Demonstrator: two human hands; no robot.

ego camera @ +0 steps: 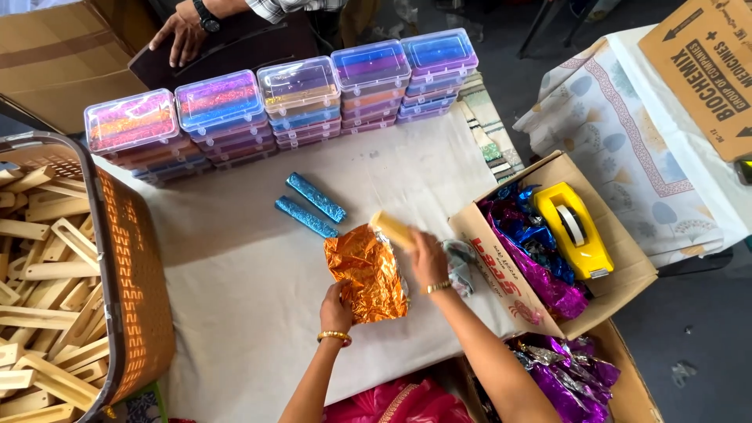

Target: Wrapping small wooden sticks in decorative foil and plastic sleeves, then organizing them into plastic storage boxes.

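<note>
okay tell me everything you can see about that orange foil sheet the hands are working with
The orange foil sheet is shiny, crinkled metallic wrap, copper-orange with bright glints. It lies roughly flat but rumpled on the white table covering, near the front edge. The left hand pinches its lower left edge; the right hand holds a pale wooden stick at its upper right corner. Two blue-wrapped sticks lie just beyond it, apart.
</note>
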